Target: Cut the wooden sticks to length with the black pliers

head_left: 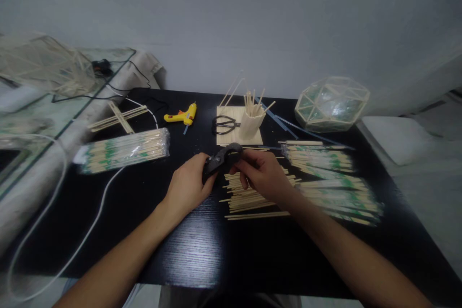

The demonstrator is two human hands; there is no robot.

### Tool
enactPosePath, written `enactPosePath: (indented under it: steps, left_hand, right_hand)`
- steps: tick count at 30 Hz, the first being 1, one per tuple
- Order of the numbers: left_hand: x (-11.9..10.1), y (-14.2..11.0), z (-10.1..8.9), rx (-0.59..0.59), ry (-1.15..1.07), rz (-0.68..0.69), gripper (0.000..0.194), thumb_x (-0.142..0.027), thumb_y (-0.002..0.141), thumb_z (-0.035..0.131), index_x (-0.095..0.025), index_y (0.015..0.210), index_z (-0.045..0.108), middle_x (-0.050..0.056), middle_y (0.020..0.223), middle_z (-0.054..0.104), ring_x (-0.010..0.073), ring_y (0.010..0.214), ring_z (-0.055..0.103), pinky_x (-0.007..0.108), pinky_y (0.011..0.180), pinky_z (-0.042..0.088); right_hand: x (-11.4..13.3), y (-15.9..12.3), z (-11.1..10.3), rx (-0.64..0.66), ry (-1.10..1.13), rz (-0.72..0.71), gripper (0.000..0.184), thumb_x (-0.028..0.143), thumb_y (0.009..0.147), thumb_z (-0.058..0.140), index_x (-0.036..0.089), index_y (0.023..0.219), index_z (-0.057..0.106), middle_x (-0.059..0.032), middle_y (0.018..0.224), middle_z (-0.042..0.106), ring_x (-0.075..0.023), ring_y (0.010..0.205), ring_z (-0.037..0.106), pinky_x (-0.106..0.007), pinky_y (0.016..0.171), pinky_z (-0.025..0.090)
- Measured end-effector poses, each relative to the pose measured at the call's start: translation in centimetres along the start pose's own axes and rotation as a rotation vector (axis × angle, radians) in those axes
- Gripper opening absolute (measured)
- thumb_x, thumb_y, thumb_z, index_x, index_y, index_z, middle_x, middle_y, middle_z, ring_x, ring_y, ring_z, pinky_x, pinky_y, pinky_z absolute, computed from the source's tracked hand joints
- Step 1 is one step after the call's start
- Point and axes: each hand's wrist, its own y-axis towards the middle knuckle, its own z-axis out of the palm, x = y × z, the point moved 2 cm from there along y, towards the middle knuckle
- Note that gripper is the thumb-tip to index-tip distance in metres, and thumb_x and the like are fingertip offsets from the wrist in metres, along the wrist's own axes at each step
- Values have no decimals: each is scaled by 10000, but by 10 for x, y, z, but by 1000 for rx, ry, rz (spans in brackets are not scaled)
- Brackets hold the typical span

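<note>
A black hand cutter with a curved, hooked jaw [234, 148] is gripped in my left hand [187, 180], held above the middle of the table. My right hand [265, 173] is closed in a pinch right beside the hooked end; what sits between its fingers is hidden. Beneath the right hand lies a loose pile of thin wooden sticks [240, 200]. Just beyond the hands, a holder made of sticks [251, 126] stands upright with several sticks in it, on a square stick mat [225, 140]. Black-handled scissors [224, 126] rest on that mat.
A yellow glue gun [182, 114] stands at the back left. Packed sticks lie in a left bundle [126, 150] and right bundles [339, 197]. A faceted stick-framed shape [332, 104] sits back right. A white cable [103, 202] loops over the left side of the black table [252, 255].
</note>
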Motion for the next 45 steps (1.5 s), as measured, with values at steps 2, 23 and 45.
enactPosePath:
  steps: [2, 23, 45]
  left_hand:
    - [0, 0, 0, 0, -10, 3, 156, -349, 951, 518, -209, 1004, 561, 54, 893, 681, 240, 811, 671, 325, 693, 475]
    - [0, 0, 0, -10, -10, 9, 148, -341, 946, 520, -213, 1010, 560, 50, 904, 683, 239, 820, 672, 315, 704, 453]
    - [8, 13, 3, 440, -1621, -626, 293, -427, 858, 680, -136, 867, 655, -63, 535, 397, 41, 397, 314, 160, 370, 246]
  right_hand:
    - [-1, 1, 0, 0, 9, -11, 408, 547, 897, 665, 170, 742, 657, -15, 694, 686, -75, 417, 533, -201, 418, 416]
    - [1, 1, -1, -10, 30, -36, 338, 473, 875, 715, 154, 775, 665, -7, 708, 688, -57, 423, 532, -193, 423, 432]
    - [-5, -1, 2, 24, 177, -32, 265, 351, 940, 633, 193, 1153, 638, 12, 756, 688, -74, 438, 587, -152, 337, 377]
